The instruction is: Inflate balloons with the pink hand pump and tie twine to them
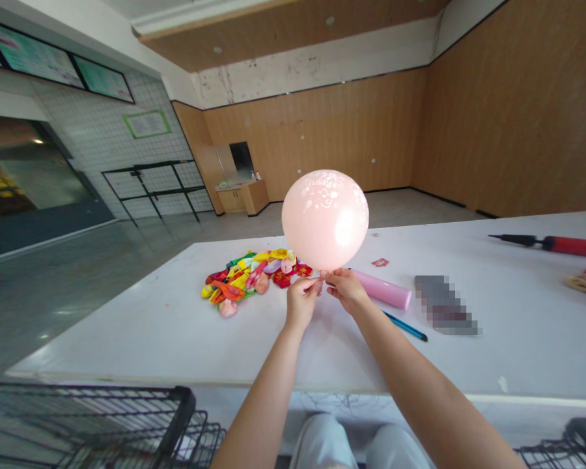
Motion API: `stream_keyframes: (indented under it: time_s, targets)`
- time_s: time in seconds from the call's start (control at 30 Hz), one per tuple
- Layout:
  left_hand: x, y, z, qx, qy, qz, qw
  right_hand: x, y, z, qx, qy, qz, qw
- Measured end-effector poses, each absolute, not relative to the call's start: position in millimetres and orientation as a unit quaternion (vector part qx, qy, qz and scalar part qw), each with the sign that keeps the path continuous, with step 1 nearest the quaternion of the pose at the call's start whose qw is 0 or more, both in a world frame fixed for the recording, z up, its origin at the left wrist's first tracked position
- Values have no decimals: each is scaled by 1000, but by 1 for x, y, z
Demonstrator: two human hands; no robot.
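An inflated pale pink balloon (325, 218) with white print floats upright above the white table (127, 326). Its neck points down between my two hands. My left hand (301, 301) pinches the neck from the left with closed fingers. My right hand (344, 288) grips the neck from the right, fingers also closed. Both hands are raised just above the table top, near its middle.
A heap of several uninflated coloured balloons (251, 278) lies left of my hands. A pink cylinder (385, 290) and a blue pen (406, 326) lie to the right, then a blurred dark object (444, 305). A red hand pump (561, 245) rests far right. Black wire baskets (92, 423) stand at the near left.
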State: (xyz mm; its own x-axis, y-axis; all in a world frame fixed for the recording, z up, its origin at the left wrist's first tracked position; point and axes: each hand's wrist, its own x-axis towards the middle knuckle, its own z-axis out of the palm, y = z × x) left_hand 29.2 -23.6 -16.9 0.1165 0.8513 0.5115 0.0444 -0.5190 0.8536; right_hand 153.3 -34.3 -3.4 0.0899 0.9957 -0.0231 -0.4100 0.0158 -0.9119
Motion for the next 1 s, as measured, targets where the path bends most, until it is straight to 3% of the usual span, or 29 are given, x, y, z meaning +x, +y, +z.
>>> stream_keyframes:
  time_s: [0.17,0.33,0.57,0.83,1.0]
  targets:
    - [29,-23,-23,739,374,533,172,153,-37,0,-417,-343,568,621]
    - [34,-28,-23,754,402,508,108,152,-39,0,-454,-354,544,610]
    - [33,-24,-31,678,448,542,214,151,-45,1,-455,-460,532,547]
    - [28,-10,-42,502,476,637,340,151,-49,5,-543,-398,470,571]
    - [27,-11,-42,414,465,693,364,151,-66,28,-525,-398,464,592]
